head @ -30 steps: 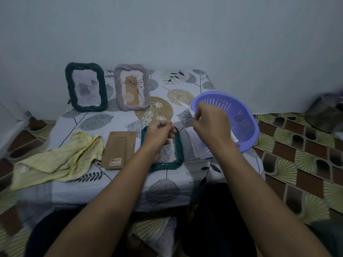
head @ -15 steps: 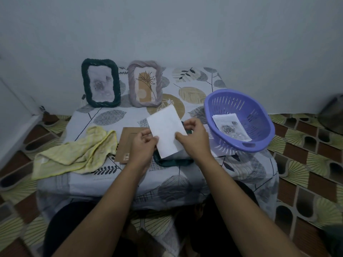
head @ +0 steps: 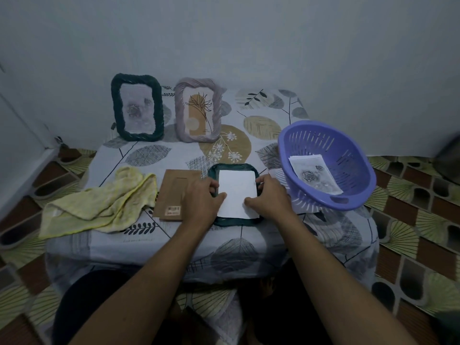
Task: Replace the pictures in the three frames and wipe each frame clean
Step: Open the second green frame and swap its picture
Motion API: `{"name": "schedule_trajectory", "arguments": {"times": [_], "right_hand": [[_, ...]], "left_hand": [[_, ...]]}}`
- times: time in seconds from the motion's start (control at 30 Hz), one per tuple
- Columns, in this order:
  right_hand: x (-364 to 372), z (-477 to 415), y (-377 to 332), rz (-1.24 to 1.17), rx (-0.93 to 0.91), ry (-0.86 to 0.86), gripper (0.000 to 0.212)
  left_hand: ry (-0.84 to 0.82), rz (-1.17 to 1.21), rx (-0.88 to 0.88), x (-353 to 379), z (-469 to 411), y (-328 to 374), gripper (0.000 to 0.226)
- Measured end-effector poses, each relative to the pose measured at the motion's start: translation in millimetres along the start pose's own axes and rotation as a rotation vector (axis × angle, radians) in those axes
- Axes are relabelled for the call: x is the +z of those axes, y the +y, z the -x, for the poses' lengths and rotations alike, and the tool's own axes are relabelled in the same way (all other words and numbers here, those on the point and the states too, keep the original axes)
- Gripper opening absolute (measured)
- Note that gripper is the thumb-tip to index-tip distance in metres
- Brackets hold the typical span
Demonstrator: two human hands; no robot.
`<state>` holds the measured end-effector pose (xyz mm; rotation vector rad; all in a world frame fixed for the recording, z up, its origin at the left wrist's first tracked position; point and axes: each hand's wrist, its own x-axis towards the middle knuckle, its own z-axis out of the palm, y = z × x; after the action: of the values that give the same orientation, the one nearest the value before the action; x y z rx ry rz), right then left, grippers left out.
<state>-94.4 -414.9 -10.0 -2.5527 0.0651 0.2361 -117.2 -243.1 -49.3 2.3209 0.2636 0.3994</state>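
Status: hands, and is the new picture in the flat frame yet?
Left hand, right hand: both at side edges of white sheet, thumbs on top. Sheet lies on flat dark green frame, lower edge overlapping rim. Backing board off, left of frame.

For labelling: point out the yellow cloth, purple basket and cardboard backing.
yellow cloth (head: 99, 202), head view, middle fold.
purple basket (head: 323, 143), head view, far inner wall.
cardboard backing (head: 169, 192), head view, bare centre.

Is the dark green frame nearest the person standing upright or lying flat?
Flat: the dark green frame lies on the table, a white sheet on it held by the left hand and right hand.
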Motion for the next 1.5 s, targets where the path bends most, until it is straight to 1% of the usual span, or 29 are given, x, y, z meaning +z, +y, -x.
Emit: {"name": "schedule_trajectory", "arguments": {"times": [0.07, 0.17, 0.33, 0.5, 0.67, 0.93, 1.07, 1.17, 1.2, 1.23, 1.27, 1.33, 1.4, 1.47, 1.5], "right_hand": [[0, -1, 1, 0.038, 0.0, -0.001, 0.063], [1, -2, 0, 0.061, 0.0, -0.02, 0.064], [5, -2, 2, 0.039, 0.017, -0.021, 0.065], [6, -3, 1, -0.005, 0.021, -0.016, 0.058], [5, -4, 1, -0.002, 0.019, -0.022, 0.054], [4, -3, -1, 0.003, 0.027, -0.032, 0.055], [3, -1, -2, -0.014, 0.037, -0.039, 0.056], [1, 6, -7, 0.004, 0.003, 0.021, 0.052], [0, 9, -11, 0.004, -0.025, 0.058, 0.05], [1, 11, -15, -0.012, -0.059, 0.094, 0.047], [1, 14, -21, -0.046, -0.102, 0.123, 0.044], [5, 20, -34, -0.164, -0.207, 0.132, 0.036], [10, 27, -49, -0.309, -0.289, 0.051, 0.034], [17, 34, -64, -0.458, -0.261, -0.087, 0.038], [22, 36, -70, -0.532, -0.223, -0.15, 0.038]], "left_hand": [[0.02, -0.057, 0.016, 1, -1, -3, 0.023], [0.006, -0.094, 0.019, 1, -1, -4, 0.032], [-0.004, -0.086, 0.015, 3, -3, -7, 0.036], [-0.017, -0.074, 0.004, 5, -5, -10, 0.027], [-0.024, -0.065, -0.014, 9, -8, -15, 0.027], [-0.022, -0.05, -0.014, 8, -9, -15, 0.029], [-0.025, -0.036, -0.001, 5, -7, -13, 0.024], [0.018, 0.032, -0.005, -6, -6, -6, 0.021], [0.049, 0.041, 0.005, -11, -5, -4, 0.025], [0.071, 0.045, 0.016, -18, -4, -2, 0.028], [0.088, 0.045, 0.026, -25, -4, -2, 0.026], [0.108, 0.018, -0.006, -43, -2, -8, 0.015], [0.122, -0.121, -0.033, -59, -3, -23, 0.016], [0.083, -0.254, -0.073, -72, -4, -40, 0.021], [0.05, -0.28, -0.112, -77, -5, -45, 0.023]]}}
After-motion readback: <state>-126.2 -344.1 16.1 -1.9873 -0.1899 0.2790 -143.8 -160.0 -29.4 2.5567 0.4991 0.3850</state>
